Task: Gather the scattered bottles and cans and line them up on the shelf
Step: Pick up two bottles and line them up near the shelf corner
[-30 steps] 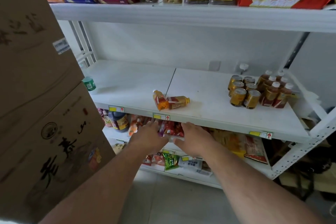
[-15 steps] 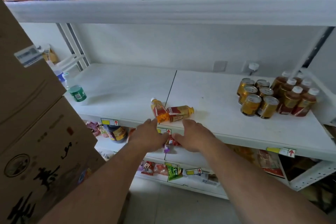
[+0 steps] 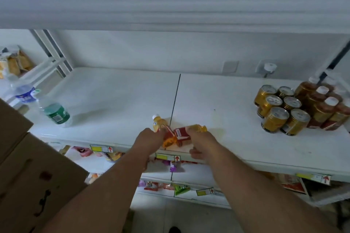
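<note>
Head view of a white shelf [image 3: 117,100] at mid height. Two small orange-drink bottles lie on their sides near its front edge, at the seam between the two shelf panels. The left hand [image 3: 148,141] rests on the left bottle [image 3: 161,126], whose white cap points away from the person; its fingers curl over the bottle's lower part, though whether they have closed fully around it cannot be told. The right hand [image 3: 201,144] lies over the right bottle [image 3: 186,132], fingers bent across the red label and thumb at the shelf's front edge; the tightness of this grip cannot be told either. The two bottles touch at their bases. At the right rear of the same shelf stand upright gold cans [image 3: 278,108] in a tight group, with brown white-capped bottles [image 3: 325,104] just beside them. At the left end stands a green-labelled water bottle [image 3: 55,111], near a blue-labelled one [image 3: 23,93]. A cardboard box [image 3: 28,176] fills the lower left.
</note>
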